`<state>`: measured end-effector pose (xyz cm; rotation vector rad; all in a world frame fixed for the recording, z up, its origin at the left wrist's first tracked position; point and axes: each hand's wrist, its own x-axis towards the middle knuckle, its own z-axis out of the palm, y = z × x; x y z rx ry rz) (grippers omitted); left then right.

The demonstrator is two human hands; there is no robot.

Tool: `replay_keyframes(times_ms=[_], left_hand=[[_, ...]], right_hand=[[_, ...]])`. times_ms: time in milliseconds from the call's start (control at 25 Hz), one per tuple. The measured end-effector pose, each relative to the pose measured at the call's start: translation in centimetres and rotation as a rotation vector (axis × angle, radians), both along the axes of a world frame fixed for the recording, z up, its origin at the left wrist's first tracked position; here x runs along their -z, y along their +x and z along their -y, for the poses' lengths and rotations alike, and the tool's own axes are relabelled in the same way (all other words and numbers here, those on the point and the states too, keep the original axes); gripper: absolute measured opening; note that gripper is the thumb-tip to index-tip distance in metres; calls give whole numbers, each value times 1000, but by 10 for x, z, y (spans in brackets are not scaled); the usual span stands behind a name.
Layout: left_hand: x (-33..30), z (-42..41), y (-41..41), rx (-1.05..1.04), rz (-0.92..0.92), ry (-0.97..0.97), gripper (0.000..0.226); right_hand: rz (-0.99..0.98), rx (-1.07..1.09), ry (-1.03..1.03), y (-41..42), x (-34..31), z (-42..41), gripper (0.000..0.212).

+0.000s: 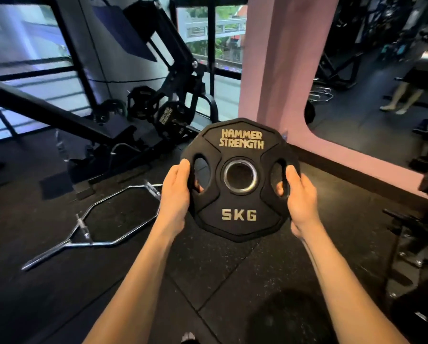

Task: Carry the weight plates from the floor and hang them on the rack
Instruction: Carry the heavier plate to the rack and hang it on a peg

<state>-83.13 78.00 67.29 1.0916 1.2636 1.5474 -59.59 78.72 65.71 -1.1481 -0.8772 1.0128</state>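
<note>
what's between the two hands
The 5 kg weight plate, gripped by the left hand and right hand through its side slots, in the head view.

Black 5KG Hammer Strength weight plate [239, 180], upright, face toward camera, above the floor.

Black weight plate [239, 180]: "HAMMER STRENGTH" in gold lettering above its steel-ringed centre hole, "5KG" below it. Second plate [172, 117], behind and left of it on a machine: "HAMMER STRENGTH", legible sideways.
</note>
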Motion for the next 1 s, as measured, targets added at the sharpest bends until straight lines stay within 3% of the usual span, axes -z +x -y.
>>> replay_keyframes(times_ms=[280,360,520,1000], left_hand=[[1,-213,7,23,-33,19,41],[-4,-316,10,122,-32,-5,43],[-2,-400,17,189,40,-6,38],[5,-771,170,346,17,-66,30]], right_hand=[[48,91,39,2,0,-182,28],[64,186,15,5,1,-270,29],[64,212,-28,10,-4,-332,27],[87,393,-2,148,0,-660,31]])
